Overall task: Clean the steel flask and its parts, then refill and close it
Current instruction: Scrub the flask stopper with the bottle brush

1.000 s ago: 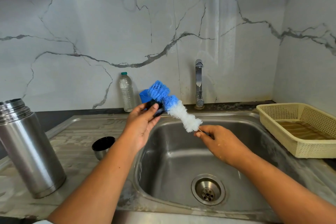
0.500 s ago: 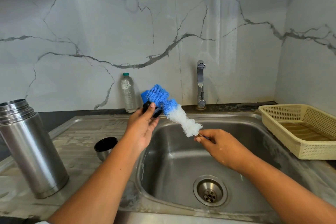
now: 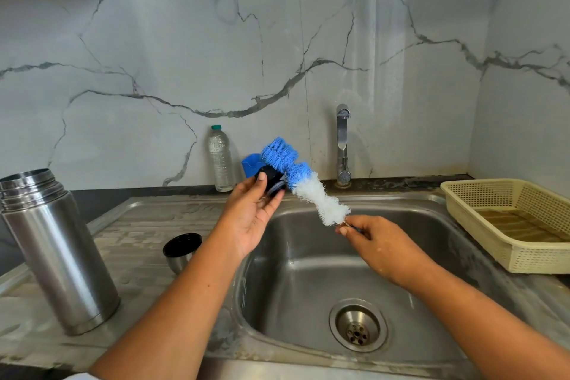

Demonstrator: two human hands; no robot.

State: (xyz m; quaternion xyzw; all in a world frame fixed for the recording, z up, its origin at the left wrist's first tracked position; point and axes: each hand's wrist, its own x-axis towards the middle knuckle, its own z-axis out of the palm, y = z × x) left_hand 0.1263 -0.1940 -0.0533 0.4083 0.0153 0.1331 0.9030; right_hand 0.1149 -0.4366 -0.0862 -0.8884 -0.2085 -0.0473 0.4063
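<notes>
The open steel flask (image 3: pixel 58 253) stands upright on the draining board at the left. Its steel cup (image 3: pixel 182 248), black inside, sits on the board between the flask and the sink. My left hand (image 3: pixel 249 216) grips a small black flask stopper (image 3: pixel 271 180) above the sink's back left corner. A blue and white bottle brush (image 3: pixel 303 183) lies against the stopper, its blue bristles touching it. My right hand (image 3: pixel 379 241) pinches the brush's thin wire handle just below the white bristles, over the basin.
The steel sink (image 3: pixel 311 274) has a drain (image 3: pixel 357 325) at the front and a closed tap (image 3: pixel 343 145) at the back. A clear water bottle (image 3: pixel 220 159) and a blue holder (image 3: pixel 250 165) stand by the wall. A cream plastic basket (image 3: pixel 512 222) sits at the right.
Both hands stay almost in place with the brush against the stopper. The brush has shifted slightly across it.
</notes>
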